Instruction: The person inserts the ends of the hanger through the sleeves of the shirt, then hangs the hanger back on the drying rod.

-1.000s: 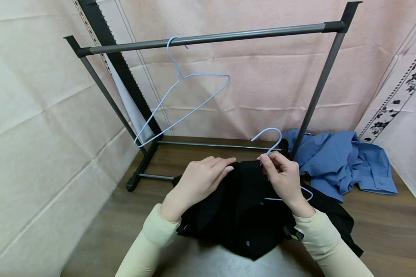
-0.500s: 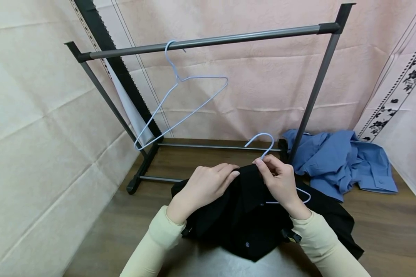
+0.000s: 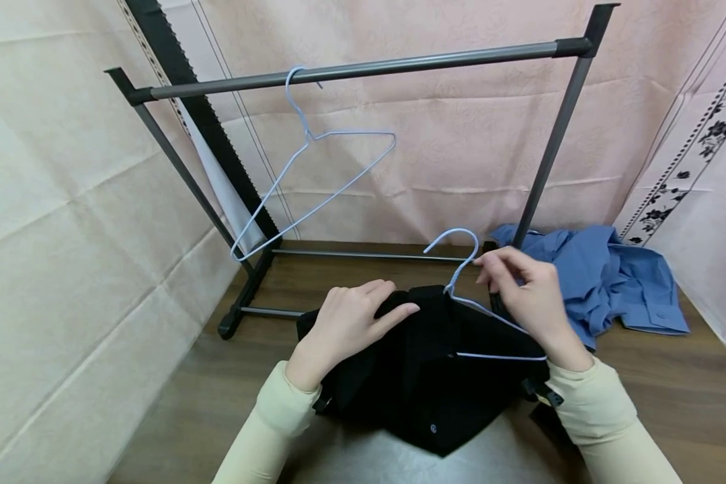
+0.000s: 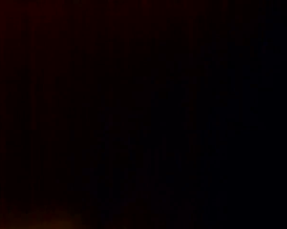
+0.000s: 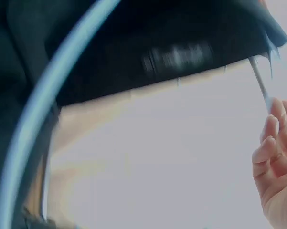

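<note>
In the head view a black shirt (image 3: 423, 383) with a collar and a button lies bunched at the front centre. A light-blue wire hanger (image 3: 473, 242) sits partly inside it. Its hook rises from the collar, and its right arm and lower bar show bare at the right. My left hand (image 3: 352, 323) holds the shirt near the collar, fingers over the far edge and thumb on the near side. Just right of the hook is my right hand (image 3: 529, 289), its fingers loosely bent around nothing. The right wrist view shows shirt fabric (image 5: 181, 52) overhead; the left wrist view is dark.
A dark metal clothes rack (image 3: 435, 62) stands behind the shirt. A second light-blue hanger (image 3: 314, 202) hangs from its bar, left of centre. On the wooden surface, a crumpled blue shirt (image 3: 611, 275) lies behind the right post. Pale cloth walls enclose the back and sides.
My right hand has let go of the hanger's neck and moved right. More of the hanger's right arm now shows. The left thumb has spread from its fingers.
</note>
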{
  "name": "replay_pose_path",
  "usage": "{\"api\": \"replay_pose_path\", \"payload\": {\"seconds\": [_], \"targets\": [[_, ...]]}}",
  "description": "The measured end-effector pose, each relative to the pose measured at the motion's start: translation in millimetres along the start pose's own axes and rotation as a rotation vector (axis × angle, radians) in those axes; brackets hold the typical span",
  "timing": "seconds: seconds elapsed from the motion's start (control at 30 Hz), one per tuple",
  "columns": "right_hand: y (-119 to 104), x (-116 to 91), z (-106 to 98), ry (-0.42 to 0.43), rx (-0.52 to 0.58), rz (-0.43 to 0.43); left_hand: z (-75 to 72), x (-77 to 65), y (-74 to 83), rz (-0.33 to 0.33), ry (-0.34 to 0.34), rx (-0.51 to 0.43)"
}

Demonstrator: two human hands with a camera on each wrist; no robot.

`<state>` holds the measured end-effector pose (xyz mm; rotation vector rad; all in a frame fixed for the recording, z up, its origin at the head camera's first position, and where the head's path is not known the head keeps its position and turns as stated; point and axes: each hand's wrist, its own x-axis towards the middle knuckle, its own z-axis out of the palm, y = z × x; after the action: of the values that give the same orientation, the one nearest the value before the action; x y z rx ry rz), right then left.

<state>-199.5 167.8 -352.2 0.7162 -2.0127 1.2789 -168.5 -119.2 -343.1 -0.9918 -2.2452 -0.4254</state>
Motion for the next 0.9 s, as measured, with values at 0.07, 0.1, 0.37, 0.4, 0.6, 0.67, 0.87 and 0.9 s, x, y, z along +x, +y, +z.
{"api": "replay_pose_path", "payload": {"seconds": [0.07,0.1,0.37,0.4,0.6,0.67,0.87,0.9], "targets": [[7.1,3.5,-14.8,0.044,-0.046,0.051,-0.7,-0.6,-1.9,-0.005,0.013,-0.014],[12.2,4.3,-23.0,0.062,-0.068,0.094,-1.4,-0.8,-2.8,-0.007,0.022,-0.021],[62.0,-4.9,-71.5,0.121,-0.003,0.502,-15.7,-1.0,-11.5,-0.056,0.149,-0.072],[66.5,-7.4,-71.5,0.124,0.015,0.525,-17.4,-0.8,-12.3,-0.065,0.166,-0.079],[80.6,-24.2,-48.7,-0.013,0.071,0.559,-22.4,1.8,-13.6,-0.128,0.249,-0.102],[81.4,-30.1,-35.3,-0.092,0.085,0.541,-23.4,2.9,-12.3,-0.138,0.268,-0.107],[73.6,-45.6,11.0,-0.218,0.157,0.482,-24.7,5.4,-8.0,-0.166,0.297,-0.141],[71.4,-48.0,18.2,-0.241,0.179,0.476,-24.5,5.6,-7.5,-0.174,0.300,-0.147]]}}
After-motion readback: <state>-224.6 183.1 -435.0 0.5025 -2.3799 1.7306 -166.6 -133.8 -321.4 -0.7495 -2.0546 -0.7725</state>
